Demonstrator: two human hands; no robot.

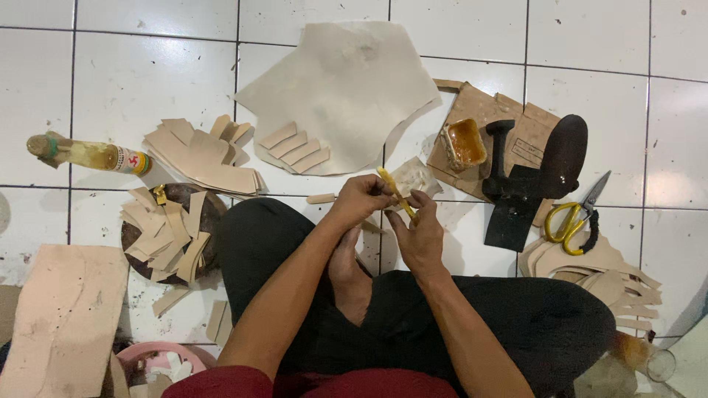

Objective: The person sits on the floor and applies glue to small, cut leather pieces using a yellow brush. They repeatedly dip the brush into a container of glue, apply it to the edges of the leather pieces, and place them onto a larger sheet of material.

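Note:
I sit cross-legged on a white tiled floor. My left hand and my right hand meet in front of my knees, both gripping a thin yellow stick-like tool that slants between them. A small pale cut piece lies just beyond my fingers; I cannot tell whether the tool touches it. A small tub of amber glue stands on cardboard past my right hand.
A large pale sheet with cut strips lies ahead. Stacks of tan pieces and a round dark block piled with strips are at left, beside a bottle. A black iron stand, yellow-handled scissors and more pieces are at right.

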